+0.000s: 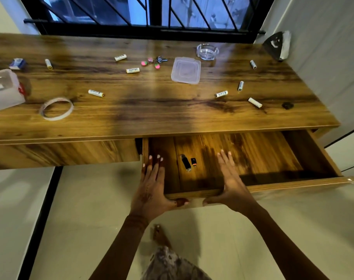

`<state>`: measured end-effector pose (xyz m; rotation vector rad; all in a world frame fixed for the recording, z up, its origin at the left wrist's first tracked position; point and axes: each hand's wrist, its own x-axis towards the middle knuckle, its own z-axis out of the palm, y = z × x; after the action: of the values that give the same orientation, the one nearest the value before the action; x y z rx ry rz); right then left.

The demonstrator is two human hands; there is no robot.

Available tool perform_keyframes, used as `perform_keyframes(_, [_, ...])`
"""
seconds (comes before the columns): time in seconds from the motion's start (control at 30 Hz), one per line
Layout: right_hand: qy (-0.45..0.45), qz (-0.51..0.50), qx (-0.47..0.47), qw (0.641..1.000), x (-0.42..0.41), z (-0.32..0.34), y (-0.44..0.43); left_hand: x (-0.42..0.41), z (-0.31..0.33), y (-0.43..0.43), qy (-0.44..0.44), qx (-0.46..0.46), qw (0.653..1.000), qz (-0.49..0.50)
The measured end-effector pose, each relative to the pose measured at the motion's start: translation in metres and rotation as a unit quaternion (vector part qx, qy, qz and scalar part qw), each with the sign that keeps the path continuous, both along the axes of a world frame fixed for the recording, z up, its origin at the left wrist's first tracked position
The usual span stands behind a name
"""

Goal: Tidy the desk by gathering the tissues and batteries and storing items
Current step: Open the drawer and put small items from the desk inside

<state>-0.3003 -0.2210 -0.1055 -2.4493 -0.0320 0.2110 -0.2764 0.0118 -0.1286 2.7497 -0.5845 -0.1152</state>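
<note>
The right drawer (293, 183) of the wooden desk (152, 110) stands pulled out. My left hand (154, 184) and my right hand (230, 182) both grip its front edge, fingers inside and thumbs under the front panel. Inside the drawer lie a black USB stick (185, 162) and a small black adapter (194, 161). Several white batteries are scattered over the desk top, for example a battery (96, 92) at the left, a battery (132, 70) near the middle and a battery (255, 102) at the right. A small blue tissue pack (17, 63) lies at the far left.
A clear plastic box (4, 89) stands at the left edge, its lid (185, 70) lies right of the middle. A tape roll (56, 108), keys with pink charms (155, 61), a glass ashtray (207, 51) and a dark iron (277, 46) are also on the desk.
</note>
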Motion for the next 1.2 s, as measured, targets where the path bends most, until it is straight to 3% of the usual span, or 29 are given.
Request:
perform_keyframes(0.27, [-0.039, 0.033, -0.115, 0.992, 0.043, 0.007, 0.000, 0.043, 0.006, -0.005, -0.040, 0.051, 0.998, 0.003])
perform_keyframes(0.63, [-0.105, 0.124, -0.306, 0.938, 0.126, 0.006, -0.004, 0.119, 0.017, -0.018, -0.095, 0.089, 0.992, 0.004])
perform_keyframes(0.8, [-0.132, 0.096, -0.367, 0.916, 0.143, -0.001, 0.001, 0.135, 0.007, -0.031, -0.107, 0.155, 0.982, 0.011])
perform_keyframes(0.93, [-0.171, 0.053, -0.356, 0.917, 0.147, -0.017, 0.005, 0.135, -0.001, -0.035, -0.165, 0.168, 0.971, 0.031])
perform_keyframes(1.2, [-0.213, 0.036, -0.336, 0.917, 0.148, -0.025, 0.002, 0.134, -0.007, -0.036, -0.188, 0.161, 0.968, 0.044])
